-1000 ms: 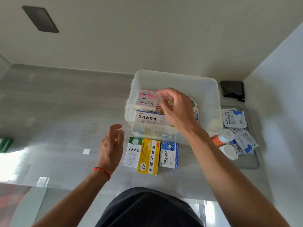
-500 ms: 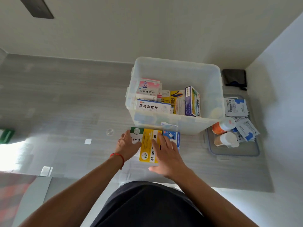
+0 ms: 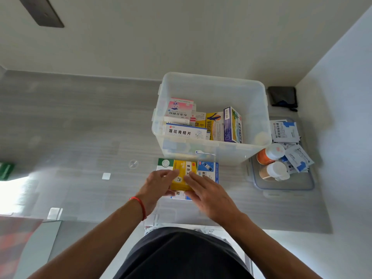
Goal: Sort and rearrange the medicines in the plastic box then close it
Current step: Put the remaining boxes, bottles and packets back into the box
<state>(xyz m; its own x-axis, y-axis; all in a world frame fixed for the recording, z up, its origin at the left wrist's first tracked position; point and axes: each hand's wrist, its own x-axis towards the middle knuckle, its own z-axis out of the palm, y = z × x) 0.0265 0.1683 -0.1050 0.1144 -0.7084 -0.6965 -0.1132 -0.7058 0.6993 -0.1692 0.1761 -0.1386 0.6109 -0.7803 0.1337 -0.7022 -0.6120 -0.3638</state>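
A clear, colourless plastic box (image 3: 211, 85) is seen on a grey, faintly streaked desk (image 3: 80, 127). Inside it, a pink-and-white carton (image 3: 179, 108) and a purple-blue carton (image 3: 233, 125) are shown. At six o'clock of the box, a yellow carton (image 3: 184, 170) is flanked by a green-and-white carton (image 3: 165, 164) and a blue-and-white carton (image 3: 208, 169). A red cord (image 3: 141, 205) is worn on the left wrist.

Grey table (image 3: 80, 121): plastic box (image 3: 259, 109), lid (image 3: 302, 184), medicine boxes (image 3: 209, 170).

Bright, even daylight, blown-out white glare on the glass tabletop (image 3: 18, 190) far left of the plastic box (image 3: 213, 85), soft shadows right of the box, wide-angle bending at edges, slight overall softness.
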